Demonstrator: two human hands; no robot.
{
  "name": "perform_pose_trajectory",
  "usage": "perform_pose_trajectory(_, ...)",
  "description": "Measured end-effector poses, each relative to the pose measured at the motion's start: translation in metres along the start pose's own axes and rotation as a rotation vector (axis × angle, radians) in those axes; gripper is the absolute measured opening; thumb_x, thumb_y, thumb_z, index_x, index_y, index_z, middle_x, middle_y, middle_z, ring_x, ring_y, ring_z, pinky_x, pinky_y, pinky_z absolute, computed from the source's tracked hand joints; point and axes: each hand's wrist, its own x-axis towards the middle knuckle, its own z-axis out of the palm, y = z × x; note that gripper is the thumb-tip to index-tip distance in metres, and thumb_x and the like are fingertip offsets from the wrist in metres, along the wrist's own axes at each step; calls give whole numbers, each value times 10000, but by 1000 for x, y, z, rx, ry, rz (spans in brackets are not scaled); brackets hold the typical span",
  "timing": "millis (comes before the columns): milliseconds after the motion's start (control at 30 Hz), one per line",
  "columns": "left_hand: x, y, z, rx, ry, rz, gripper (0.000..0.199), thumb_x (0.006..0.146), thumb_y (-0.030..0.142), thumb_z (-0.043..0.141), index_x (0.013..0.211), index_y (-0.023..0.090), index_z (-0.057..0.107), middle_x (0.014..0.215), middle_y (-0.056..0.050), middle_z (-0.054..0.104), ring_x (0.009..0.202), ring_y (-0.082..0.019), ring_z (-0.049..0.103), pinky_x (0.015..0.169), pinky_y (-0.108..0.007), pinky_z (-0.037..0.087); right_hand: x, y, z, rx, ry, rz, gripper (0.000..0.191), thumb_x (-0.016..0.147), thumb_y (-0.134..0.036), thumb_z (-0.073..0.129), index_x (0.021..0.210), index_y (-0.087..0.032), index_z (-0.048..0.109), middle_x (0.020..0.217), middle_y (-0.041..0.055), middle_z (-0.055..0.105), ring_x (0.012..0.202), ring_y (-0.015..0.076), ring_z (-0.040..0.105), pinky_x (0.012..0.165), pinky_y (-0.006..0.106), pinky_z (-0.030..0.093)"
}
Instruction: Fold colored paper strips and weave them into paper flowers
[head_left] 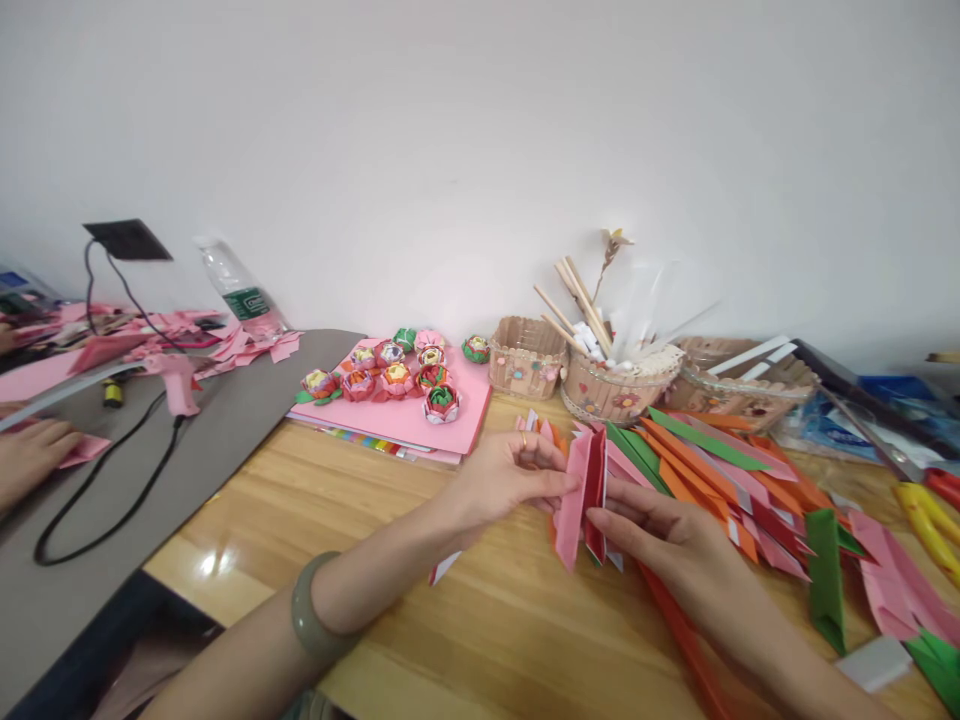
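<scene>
Between my two hands, above the wooden table (300, 500), is a bundle of folded paper strips, with a pink folded paper strip (573, 500) on the left and a red folded paper strip (595, 490) on the right. My left hand (510, 475) pinches the pink strip between thumb and fingers. On the other side, my right hand (660, 525) grips the red strip by its edge. More strips are partly hidden behind the hands. To the right lies a loose pile of orange, pink and green folded strips (712, 480).
Folded paper flowers (397, 378) sit on pink paper sheets (469, 400). Behind stand decorated baskets (529, 365), one holding sticks. Yellow-handled scissors (926, 525) lie far right. At left are a pink glue gun (178, 382), a bottle (240, 285) and another person's hand (37, 450).
</scene>
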Motion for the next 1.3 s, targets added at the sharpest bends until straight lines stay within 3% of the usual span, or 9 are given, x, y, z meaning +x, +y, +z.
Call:
perform_pose_trajectory(200,4,-10,1,36,-29,32,362,464,372,775,614,125,557,549,31,563,507,-80,512,554,-225,400,-2,-3,1,-52,-50,-51,341,753,-426,602,1043,-253,649,901,23,685,883,216,592,830,335,436)
perform_pose_trajectory(433,4,-15,5,97,45,123,289,577,356,706,602,145,509,556,36,514,529,-85,469,547,-221,366,-1,-2,2,-87,-66,-59,350,746,-485,582,990,-251,671,888,26,688,875,226,602,828,341,440)
perform_pose_trajectory(633,4,-21,11,155,172,182,270,598,190,671,821,150,525,761,7,544,659,-102,497,626,-226,391,-4,-6,5,-39,-79,-65,320,736,-483,590,934,-250,683,900,25,688,891,225,608,867,343,424)
perform_pose_trajectory(733,2,-19,14,109,98,164,279,641,147,605,912,154,542,796,-8,575,663,-108,526,625,-231,401,-4,-6,6,-39,-82,-54,289,741,-470,585,897,-251,691,891,20,685,874,228,611,843,351,436)
perform_pose_trajectory(900,2,-16,13,32,42,86,427,603,91,569,1022,160,519,665,40,571,466,-76,473,529,-226,377,-2,-6,8,-119,-70,-16,289,749,-489,559,840,-250,694,840,16,673,847,226,594,787,333,443)
perform_pose_trajectory(1133,3,-17,6,-107,7,93,377,565,27,591,923,145,576,691,4,634,651,-109,572,690,-236,415,0,1,7,-85,-81,-10,265,735,-460,587,681,-206,638,661,-2,592,635,145,525,602,250,411)
perform_pose_trajectory(1300,3,-16,6,-114,-8,100,330,578,26,595,884,146,610,687,4,637,667,-108,574,705,-230,414,2,8,2,-21,-115,63,217,718,-410,624,702,-194,624,682,-11,589,604,111,511,569,225,387)
